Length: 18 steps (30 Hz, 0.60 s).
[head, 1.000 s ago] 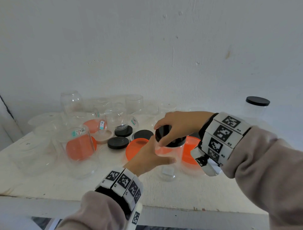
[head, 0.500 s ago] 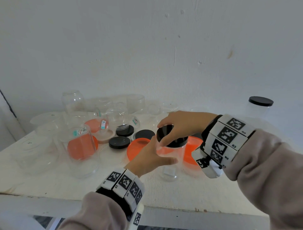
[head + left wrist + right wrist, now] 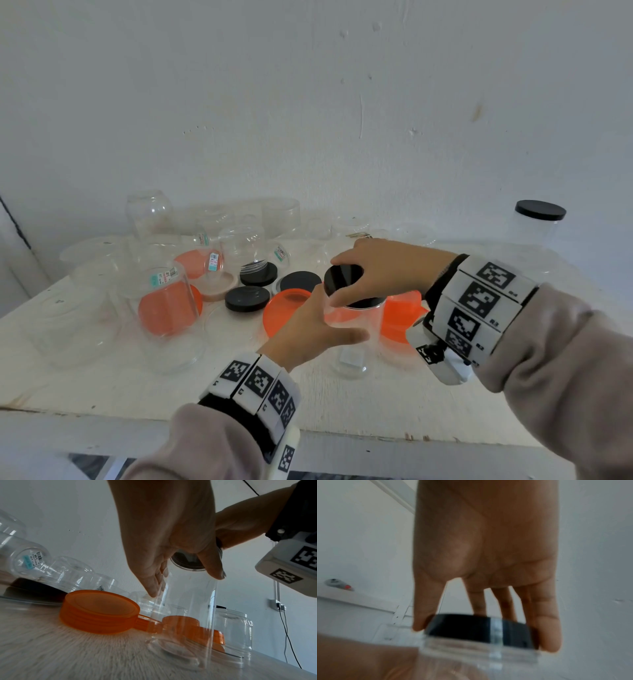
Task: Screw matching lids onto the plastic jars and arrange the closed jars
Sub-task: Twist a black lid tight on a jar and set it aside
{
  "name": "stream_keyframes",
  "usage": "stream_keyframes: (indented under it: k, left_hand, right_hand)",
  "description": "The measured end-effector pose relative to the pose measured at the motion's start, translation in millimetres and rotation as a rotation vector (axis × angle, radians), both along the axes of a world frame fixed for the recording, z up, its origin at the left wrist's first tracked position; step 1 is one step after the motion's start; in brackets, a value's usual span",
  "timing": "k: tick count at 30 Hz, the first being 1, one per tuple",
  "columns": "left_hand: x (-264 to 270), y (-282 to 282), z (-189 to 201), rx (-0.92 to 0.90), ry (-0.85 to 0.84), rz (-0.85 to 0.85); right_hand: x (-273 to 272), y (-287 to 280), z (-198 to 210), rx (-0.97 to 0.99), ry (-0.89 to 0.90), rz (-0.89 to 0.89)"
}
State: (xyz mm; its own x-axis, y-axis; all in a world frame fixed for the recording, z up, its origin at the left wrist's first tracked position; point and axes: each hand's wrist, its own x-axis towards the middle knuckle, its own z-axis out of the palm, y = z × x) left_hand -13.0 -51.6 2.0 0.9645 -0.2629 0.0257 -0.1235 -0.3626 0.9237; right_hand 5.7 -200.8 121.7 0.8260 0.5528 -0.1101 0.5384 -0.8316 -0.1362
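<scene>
A tall clear plastic jar (image 3: 356, 346) stands upright near the middle of the white table (image 3: 102, 383). My left hand (image 3: 308, 329) grips its upper wall, thumb on the near side. My right hand (image 3: 380, 270) comes from the right and holds a black lid (image 3: 342, 277) on the jar's mouth with thumb and fingertips round its rim. In the right wrist view the black lid (image 3: 479, 630) sits on the jar's threaded neck (image 3: 479, 654). In the left wrist view the jar (image 3: 185, 615) rises from the table under my left hand (image 3: 171, 540).
Orange lids (image 3: 284, 308) lie beside the jar. Loose black lids (image 3: 247, 298) lie behind them, and several empty clear jars (image 3: 164, 308) crowd the left and back. A closed black-lidded jar (image 3: 537, 222) stands far right by the wall. The table's front edge (image 3: 342, 442) is close.
The right hand has turned a little on the black lid; the left hand still grips the jar in the same spot. The view shifted slightly.
</scene>
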Motion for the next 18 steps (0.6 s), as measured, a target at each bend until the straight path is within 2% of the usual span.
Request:
stream_keyframes:
  k: [2,4,8,11,14,18]
  left_hand:
    - [0,1,0,0.005,0.01,0.013]
    - [1,0,-1,0.001,0.005,0.014]
    - [1,-1,-1,-0.009,-0.004,0.019]
    - [-1,-2,1,0.003,0.005,0.026]
    - [-2,-1,1,0.004,0.015,0.024]
    - [-1,0,-1,0.0,0.008,0.019]
  right_hand:
    - [-3,4,-8,-0.042,-0.125,-0.057]
    - [-2,3,-10,-0.034,-0.146,-0.065]
    - [5,-12,2,0.111,0.164,0.031]
    - [8,-17,4,0.162,0.216,0.044]
    - [9,-18,1,0.122,0.159,0.05]
    - [2,-4,-10,-0.045,-0.061,-0.045]
